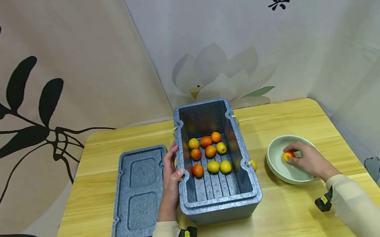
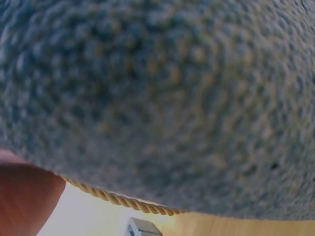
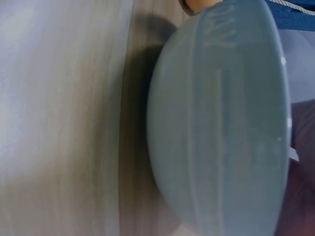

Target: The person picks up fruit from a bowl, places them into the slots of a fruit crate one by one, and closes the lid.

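Observation:
My left hand (image 1: 171,180) holds the left wall of a grey-blue foam box (image 1: 222,200), thumb at the rim and fingers along the outside. In the left wrist view the speckled foam (image 2: 157,108) fills most of the picture, with a twisted yellow rope (image 2: 120,199) below it. Several small red, orange and yellow fruits (image 1: 210,151) lie in rows on the box floor. Over on the right, my right hand (image 1: 309,160) pinches a small red-and-yellow fruit (image 1: 287,156) inside a pale green bowl (image 1: 278,164). The bowl's side (image 3: 221,123) hides most of that hand in the right wrist view.
A grey-blue lid (image 1: 142,202) lies flat on the wooden table (image 1: 92,235), left of the box. One yellow fruit (image 1: 254,165) shows partly beside the box's right wall. Behind the table hangs a printed cloth (image 1: 216,26).

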A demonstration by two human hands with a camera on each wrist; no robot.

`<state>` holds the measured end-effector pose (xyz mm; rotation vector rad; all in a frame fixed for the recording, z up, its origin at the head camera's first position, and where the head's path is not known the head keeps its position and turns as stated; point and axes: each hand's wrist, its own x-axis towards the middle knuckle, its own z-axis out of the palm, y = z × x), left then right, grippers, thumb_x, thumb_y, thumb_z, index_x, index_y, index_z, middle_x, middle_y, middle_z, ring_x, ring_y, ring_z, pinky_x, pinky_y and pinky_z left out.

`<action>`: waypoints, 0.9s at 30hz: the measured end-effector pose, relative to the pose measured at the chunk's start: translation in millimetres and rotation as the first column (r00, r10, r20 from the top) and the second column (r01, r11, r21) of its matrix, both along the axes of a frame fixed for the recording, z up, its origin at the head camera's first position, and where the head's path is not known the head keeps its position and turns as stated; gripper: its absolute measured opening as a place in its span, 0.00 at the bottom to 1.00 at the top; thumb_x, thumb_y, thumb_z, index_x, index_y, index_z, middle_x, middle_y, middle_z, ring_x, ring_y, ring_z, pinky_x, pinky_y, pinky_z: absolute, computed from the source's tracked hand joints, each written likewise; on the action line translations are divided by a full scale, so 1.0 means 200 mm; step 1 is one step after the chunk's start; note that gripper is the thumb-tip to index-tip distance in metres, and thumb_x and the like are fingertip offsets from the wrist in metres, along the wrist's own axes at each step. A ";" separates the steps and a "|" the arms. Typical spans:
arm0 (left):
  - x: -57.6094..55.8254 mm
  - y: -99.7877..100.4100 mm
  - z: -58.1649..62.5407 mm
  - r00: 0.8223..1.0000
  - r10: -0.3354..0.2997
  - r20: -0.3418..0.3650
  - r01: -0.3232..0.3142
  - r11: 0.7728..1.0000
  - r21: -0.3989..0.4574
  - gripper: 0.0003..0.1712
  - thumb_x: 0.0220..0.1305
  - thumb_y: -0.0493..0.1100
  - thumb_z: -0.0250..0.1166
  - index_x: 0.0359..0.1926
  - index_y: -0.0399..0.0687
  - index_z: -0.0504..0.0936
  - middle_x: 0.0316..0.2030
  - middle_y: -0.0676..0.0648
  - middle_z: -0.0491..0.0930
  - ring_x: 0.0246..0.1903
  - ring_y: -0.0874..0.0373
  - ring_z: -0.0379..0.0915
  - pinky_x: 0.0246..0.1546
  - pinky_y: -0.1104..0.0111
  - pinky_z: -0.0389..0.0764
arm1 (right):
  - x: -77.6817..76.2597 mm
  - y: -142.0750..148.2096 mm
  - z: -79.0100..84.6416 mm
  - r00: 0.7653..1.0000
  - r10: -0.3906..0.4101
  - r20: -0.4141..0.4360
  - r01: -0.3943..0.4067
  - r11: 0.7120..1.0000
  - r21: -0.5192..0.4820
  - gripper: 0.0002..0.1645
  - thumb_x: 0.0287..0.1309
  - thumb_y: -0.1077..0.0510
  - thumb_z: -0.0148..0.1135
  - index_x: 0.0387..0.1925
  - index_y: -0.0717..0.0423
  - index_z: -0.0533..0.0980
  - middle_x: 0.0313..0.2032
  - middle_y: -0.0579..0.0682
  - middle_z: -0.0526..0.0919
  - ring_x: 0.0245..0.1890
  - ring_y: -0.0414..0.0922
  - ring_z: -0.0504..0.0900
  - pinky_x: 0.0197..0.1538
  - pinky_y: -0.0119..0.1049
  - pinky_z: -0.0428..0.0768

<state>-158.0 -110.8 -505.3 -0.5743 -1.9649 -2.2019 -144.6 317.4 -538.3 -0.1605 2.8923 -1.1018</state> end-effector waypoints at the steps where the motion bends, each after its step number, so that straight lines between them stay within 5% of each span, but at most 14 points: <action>1: 0.00 0.00 0.00 1.000 0.000 -0.001 0.000 1.000 0.001 0.37 0.58 0.44 0.47 0.70 0.40 0.59 0.75 0.45 0.50 0.72 0.48 0.42 0.65 0.42 0.41 | 0.00 0.00 0.00 1.000 -0.003 0.007 0.003 1.000 -0.004 0.17 0.55 0.67 0.67 0.48 0.64 0.79 0.47 0.62 0.80 0.51 0.61 0.75 0.52 0.58 0.71; 16: 0.00 0.01 0.00 0.999 -0.012 -0.030 0.013 1.000 0.018 0.39 0.58 0.43 0.47 0.71 0.36 0.57 0.75 0.42 0.49 0.72 0.47 0.41 0.65 0.43 0.39 | -0.01 0.00 0.04 0.999 -0.021 0.038 0.023 0.999 -0.049 0.18 0.58 0.66 0.66 0.51 0.63 0.79 0.50 0.61 0.79 0.54 0.60 0.74 0.54 0.58 0.71; 27: 0.00 0.01 0.00 1.000 -0.008 -0.027 0.008 1.000 0.013 0.38 0.58 0.44 0.47 0.70 0.35 0.57 0.75 0.41 0.49 0.72 0.45 0.40 0.65 0.41 0.37 | -0.02 -0.07 0.12 1.000 -0.004 -0.017 0.003 0.998 -0.055 0.18 0.61 0.61 0.66 0.52 0.60 0.78 0.49 0.57 0.78 0.50 0.57 0.77 0.48 0.51 0.79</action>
